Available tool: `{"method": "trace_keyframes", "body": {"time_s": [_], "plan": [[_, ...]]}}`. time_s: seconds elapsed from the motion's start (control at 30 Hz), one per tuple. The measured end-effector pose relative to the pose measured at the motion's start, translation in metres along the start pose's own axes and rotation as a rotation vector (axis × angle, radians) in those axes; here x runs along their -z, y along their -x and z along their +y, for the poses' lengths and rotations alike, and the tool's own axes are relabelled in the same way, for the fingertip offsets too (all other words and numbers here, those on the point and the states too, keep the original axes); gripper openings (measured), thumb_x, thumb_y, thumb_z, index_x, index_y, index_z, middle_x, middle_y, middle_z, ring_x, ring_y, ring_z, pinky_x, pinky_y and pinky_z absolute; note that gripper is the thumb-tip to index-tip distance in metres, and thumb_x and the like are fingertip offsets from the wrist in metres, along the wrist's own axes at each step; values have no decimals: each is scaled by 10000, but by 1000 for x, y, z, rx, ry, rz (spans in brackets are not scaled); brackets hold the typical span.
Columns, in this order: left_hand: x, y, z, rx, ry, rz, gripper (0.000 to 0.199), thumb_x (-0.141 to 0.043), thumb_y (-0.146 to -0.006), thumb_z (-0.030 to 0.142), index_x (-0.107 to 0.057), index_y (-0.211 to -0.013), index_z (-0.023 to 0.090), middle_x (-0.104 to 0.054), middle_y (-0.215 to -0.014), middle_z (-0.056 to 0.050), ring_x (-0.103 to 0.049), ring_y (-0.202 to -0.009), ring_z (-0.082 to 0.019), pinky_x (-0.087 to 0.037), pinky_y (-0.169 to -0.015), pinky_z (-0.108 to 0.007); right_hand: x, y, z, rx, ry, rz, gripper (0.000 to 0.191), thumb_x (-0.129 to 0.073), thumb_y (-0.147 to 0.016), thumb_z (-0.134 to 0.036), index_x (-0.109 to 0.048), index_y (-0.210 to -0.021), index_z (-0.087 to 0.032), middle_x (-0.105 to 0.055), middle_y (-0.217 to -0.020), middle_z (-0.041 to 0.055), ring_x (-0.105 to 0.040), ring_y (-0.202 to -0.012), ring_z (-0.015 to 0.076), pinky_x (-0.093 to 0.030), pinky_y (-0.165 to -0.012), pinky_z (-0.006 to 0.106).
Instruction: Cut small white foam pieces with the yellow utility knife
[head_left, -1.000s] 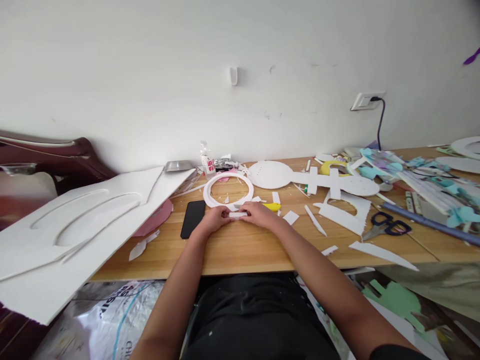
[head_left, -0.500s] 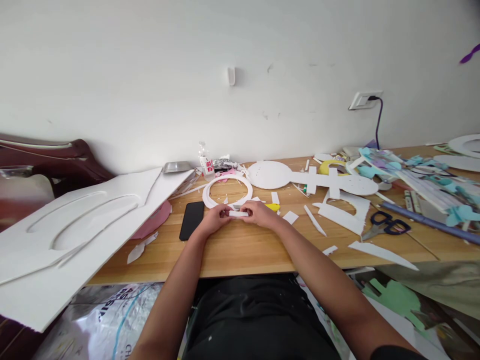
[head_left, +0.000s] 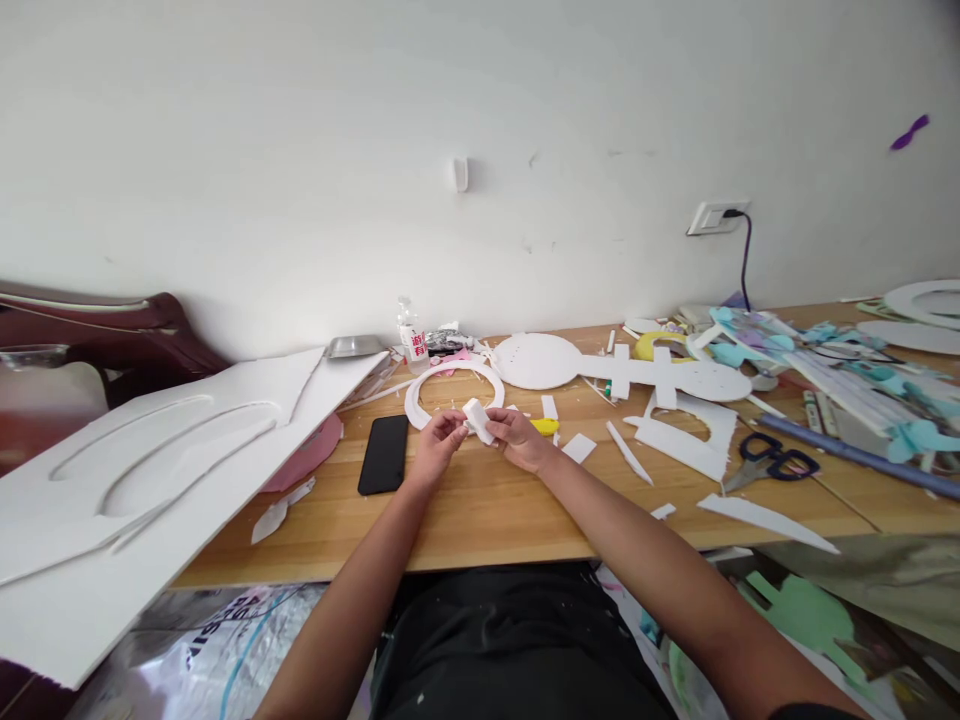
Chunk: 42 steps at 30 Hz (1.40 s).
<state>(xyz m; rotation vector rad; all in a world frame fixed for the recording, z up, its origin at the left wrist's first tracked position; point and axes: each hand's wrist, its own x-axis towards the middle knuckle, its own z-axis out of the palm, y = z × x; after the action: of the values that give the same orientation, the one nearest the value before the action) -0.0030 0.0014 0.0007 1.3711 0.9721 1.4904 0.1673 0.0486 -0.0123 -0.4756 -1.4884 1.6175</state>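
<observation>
Both my hands meet over the wooden table (head_left: pixel 480 510) on a small white foam piece (head_left: pixel 476 419), lifted a little off the surface. My left hand (head_left: pixel 437 441) pinches its left end and my right hand (head_left: pixel 521 437) holds its right end. Just behind them lies a white foam ring (head_left: pixel 421 385), and a yellow object (head_left: pixel 546 426) peeks out past my right hand. A black phone (head_left: pixel 384 455) lies flat to the left of my left hand.
A large white foam board (head_left: pixel 150 480) with cut curves overhangs the table's left end. A foam cut-out with two discs (head_left: pixel 540 361), white scraps, blue-handled scissors (head_left: pixel 772 461) and a pile of coloured paper (head_left: pixel 862 385) fill the right. A small bottle (head_left: pixel 412 335) stands near the wall.
My hands have raised the small foam piece off the table and tilted it; before, it was held flat against the surface. The view has tipped slightly downward.
</observation>
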Motion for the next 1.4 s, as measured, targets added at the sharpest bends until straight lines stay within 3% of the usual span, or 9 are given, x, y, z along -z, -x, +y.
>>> {"method": "trace_keyframes", "body": {"time_s": [0.27,0.43,0.57,0.8,1.1,1.2,1.27,1.33,1.4], "plan": [[0,1,4,43,-15,18,350,-781,-662,441,-639,-813,159,-577,-681,16,-474,-607,-99,-378,-589,-238,0,2,-4,-55,7,-27,456,-711,-711,-583,-691,-928,-182,-584,-736,21,-459,-591,114,-381,-537,249],[1,1,2,55,-8,12,402,-754,-689,452,-669,-950,158,-625,-768,-5,-500,-637,-107,-396,-596,-243,-2,-1,-4,-13,125,60,441,-713,-719,-551,-678,-949,-176,-630,-807,30,-511,-655,126,-408,-586,250],[2,-1,-3,69,1,23,336,-754,-709,408,-669,-904,148,-646,-814,-22,-552,-703,-125,-441,-647,-251,-6,-2,-3,50,274,138,361,-710,-742,-497,-669,-897,-173,-648,-821,22,-540,-695,135,-430,-651,264],[-1,-2,-10,110,69,36,308,-733,-739,403,-668,-891,143,-685,-886,-41,-619,-819,-161,-500,-824,-320,-12,3,-8,156,543,254,323,-687,-755,-493,-657,-874,-194,-607,-762,14,-474,-643,143,-387,-600,267],[-1,0,-7,162,198,42,301,-777,-700,364,-700,-865,124,-699,-820,-42,-625,-761,-151,-504,-796,-308,-14,5,-10,197,671,161,343,-589,-843,-530,-594,-929,-198,-611,-809,16,-518,-661,147,-422,-600,266],[0,-2,-5,177,266,91,316,-783,-694,364,-701,-880,122,-704,-829,-53,-632,-762,-156,-510,-775,-301,-7,5,-17,238,737,86,357,-583,-863,-512,-591,-1048,-206,-626,-1002,61,-577,-848,190,-466,-752,311],[3,-4,-4,185,328,141,332,-773,-707,379,-691,-907,128,-707,-871,-67,-644,-795,-163,-518,-775,-299,3,4,-22,259,938,83,402,-590,-868,-498,-576,-1146,-208,-597,-1151,106,-545,-1049,244,-429,-897,372],[8,-6,-3,190,394,197,330,-760,-724,390,-676,-919,138,-706,-894,-71,-652,-816,-158,-526,-764,-281,19,2,-26,202,1216,132,429,-595,-865,-503,-581,-1167,-199,-590,-1181,134,-497,-1141,290,-377,-959,429],[13,-8,-1,192,457,250,310,-746,-742,391,-661,-922,153,-700,-891,-59,-654,-804,-139,-531,-733,-250,36,3,-28,136,1300,152,424,-655,-817,-503,-625,-1099,-188,-613,-1128,147,-496,-1128,328,-347,-961,481]]}}
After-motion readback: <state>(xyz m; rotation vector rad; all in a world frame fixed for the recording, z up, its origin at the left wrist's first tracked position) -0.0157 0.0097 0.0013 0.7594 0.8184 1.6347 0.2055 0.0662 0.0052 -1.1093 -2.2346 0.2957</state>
